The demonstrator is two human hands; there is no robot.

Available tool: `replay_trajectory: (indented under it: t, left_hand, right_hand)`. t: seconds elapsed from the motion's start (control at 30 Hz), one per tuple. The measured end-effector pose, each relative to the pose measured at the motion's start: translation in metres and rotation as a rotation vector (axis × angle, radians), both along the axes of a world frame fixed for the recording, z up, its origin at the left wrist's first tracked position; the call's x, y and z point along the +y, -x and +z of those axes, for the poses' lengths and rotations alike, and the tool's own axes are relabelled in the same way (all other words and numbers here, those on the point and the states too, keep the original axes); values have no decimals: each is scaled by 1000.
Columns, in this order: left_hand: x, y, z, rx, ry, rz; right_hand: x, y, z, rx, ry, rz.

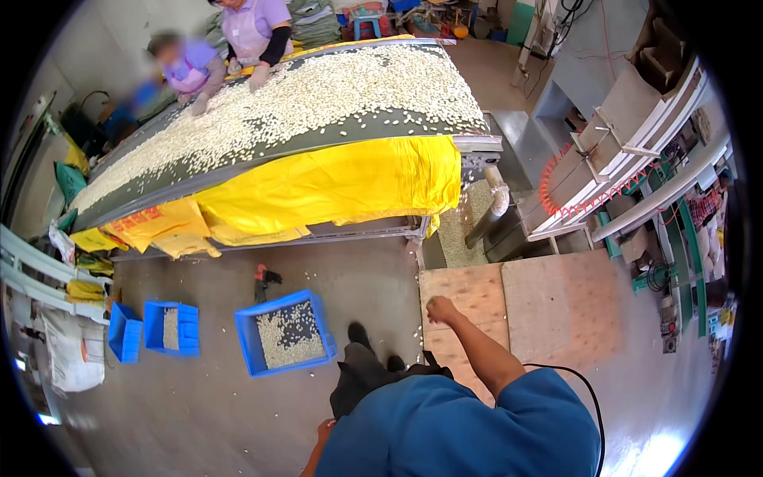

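R hand hangs over plywood sheet, fingers loosely curled in, nothing seen in grip; L hand is low at body's side, mostly hidden, can't tell its fingers. Blue crate w/ white seeds sits on floor L of black shoes, touched by neither. Prob. between handling steps; next move on crate'd call for both hands on rim.

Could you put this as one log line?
Left hand: at side, grip unclear; Right hand: above wooden boards, grip unclear; Nearest blue crate: on floor, holding pale pieces; Long table: similar pieces, two co-workers behind
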State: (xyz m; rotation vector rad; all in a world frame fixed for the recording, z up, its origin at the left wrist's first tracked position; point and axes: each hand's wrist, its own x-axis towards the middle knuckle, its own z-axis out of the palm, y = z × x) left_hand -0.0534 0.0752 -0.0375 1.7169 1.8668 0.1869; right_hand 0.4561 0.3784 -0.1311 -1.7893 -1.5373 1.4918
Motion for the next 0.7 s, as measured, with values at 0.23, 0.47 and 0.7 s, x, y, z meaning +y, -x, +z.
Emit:
replay_trajectory:
  t: [0.23,0.47,0.7]
  left_hand:
    - [300,21,12,-223,173,253]
    - [639,-7,141,-746,120,602]
    - [798,-8,201,-748,-166,862]
  right_hand:
    - [255,-10,212,412,-379,-468]
    - [419,-97,236,241,-546,-838]
    - [547,-230,112,-428,-429,-1124]
